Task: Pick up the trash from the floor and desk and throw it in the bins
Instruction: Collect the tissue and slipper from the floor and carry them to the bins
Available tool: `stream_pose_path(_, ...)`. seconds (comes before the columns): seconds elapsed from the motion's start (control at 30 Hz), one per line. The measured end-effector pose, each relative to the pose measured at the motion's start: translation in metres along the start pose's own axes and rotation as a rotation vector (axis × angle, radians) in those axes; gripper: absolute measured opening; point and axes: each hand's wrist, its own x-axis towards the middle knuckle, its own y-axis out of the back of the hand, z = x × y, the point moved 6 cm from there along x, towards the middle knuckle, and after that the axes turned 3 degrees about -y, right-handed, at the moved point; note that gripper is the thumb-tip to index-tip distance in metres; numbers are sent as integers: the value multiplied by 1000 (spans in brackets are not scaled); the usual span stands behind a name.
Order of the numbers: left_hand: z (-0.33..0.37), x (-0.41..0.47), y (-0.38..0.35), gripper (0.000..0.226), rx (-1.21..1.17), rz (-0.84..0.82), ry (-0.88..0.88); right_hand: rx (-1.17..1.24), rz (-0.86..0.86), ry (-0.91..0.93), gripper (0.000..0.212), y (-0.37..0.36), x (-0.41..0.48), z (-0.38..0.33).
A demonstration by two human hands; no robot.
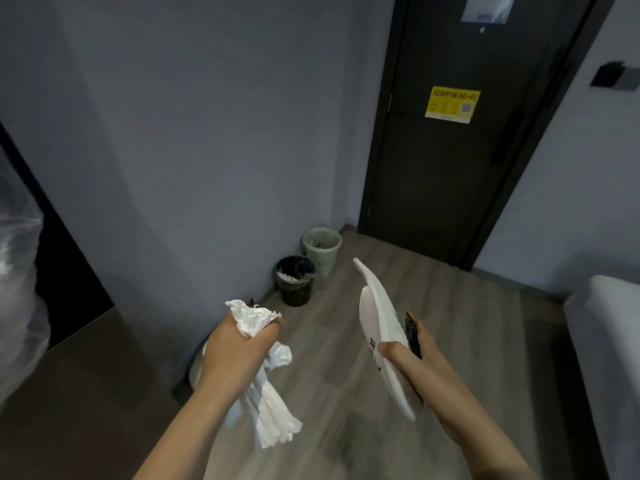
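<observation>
Trash is in both hands, held up over the wood floor [450, 306]. The left hand [239, 344] has its fingers curled tight round a bunch of crumpled white paper [273, 410], and the loose ends hang down under the wrist. The right hand [427, 355] pinches a flat white plate [377, 317], thumb on the near side, with a thin dark thing [412, 336] tucked behind it. Two bins stand far off by the wall [207, 133]: a black bin [296, 282] with white scraps inside, and a pale green bin [322, 251] just beside it, nearer the dark door [450, 185].
</observation>
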Motion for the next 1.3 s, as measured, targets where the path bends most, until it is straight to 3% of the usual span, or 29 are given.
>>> stream_pose_path(0.57, -53, 326, -88, 23, -29, -71, 100, -74, -78, -20, 89, -41, 326, -76)
stream_pose_path(0.63, -56, 353, -101, 25, -24, -88, 95, -52, -98, -51, 74, -42, 357, -80)
stream_pose_path(0.7, -60, 384, -115, 28, -19, -85, 102, -63, -99, -87, 40, -38, 394, -80)
stream_pose_path(0.77, -64, 418, -130, 25, -8, -61, 122, -67, -99, -85, 31, -35, 436, -82)
stream_pose_path(1.0, -69, 534, -196, 22, 60, -37, 156, -77, -164, -131, 31, -26, 588, -90)
stream_pose_path(1.3, -104, 633, -246, 21, 65, -11, 301, -94, -302, -284, 69, -32, 730, -85)
